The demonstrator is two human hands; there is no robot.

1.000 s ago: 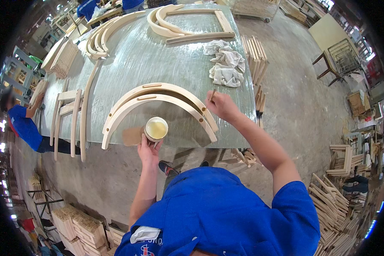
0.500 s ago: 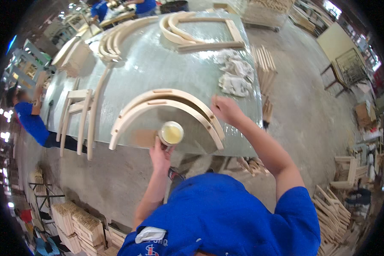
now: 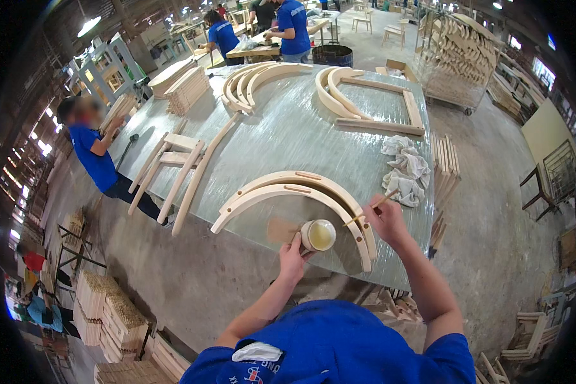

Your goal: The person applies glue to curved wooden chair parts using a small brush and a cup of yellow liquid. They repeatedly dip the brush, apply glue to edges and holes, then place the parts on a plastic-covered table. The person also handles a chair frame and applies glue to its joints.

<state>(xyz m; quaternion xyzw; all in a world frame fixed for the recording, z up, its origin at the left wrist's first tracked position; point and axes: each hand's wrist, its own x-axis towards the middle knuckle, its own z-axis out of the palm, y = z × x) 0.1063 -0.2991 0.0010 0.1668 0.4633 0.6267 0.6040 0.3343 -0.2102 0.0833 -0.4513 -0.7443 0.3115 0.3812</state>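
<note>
The left hand (image 3: 292,253) has its grip closed around a small round cup (image 3: 318,234) of pale yellowish liquid, holding it at the near edge of the bench (image 3: 288,137), at about 6 o'clock in the view. The cup sits inside the bow of 2 curved wooden pieces (image 3: 301,192) that lie side by side on the bench, their arch opening toward the person. A flat brownish patch, perhaps a scrap of card, lies just beside the cup at its 9 o'clock.

The right hand (image 3: 385,221) is at the cup's 3 o'clock, its grip pinched shut on a thin wooden stick (image 3: 372,209) that slants across the right end of the curved pieces; whether the stick's lower tip touches the wood I cannot tell.

A heap of white rags (image 3: 404,169) lies on the bench at 1 o'clock from the right hand. Further up the bench, at 12 o'clock, rest an arched wooden frame (image 3: 371,105) and a bundle of curved slats (image 3: 253,80); at 10 o'clock lies a small ladder-like wooden frame (image 3: 173,166). A person in a blue shirt (image 3: 89,153) stands at the bench's left side, and 2 more work at a far bench at 12 o'clock.
</note>
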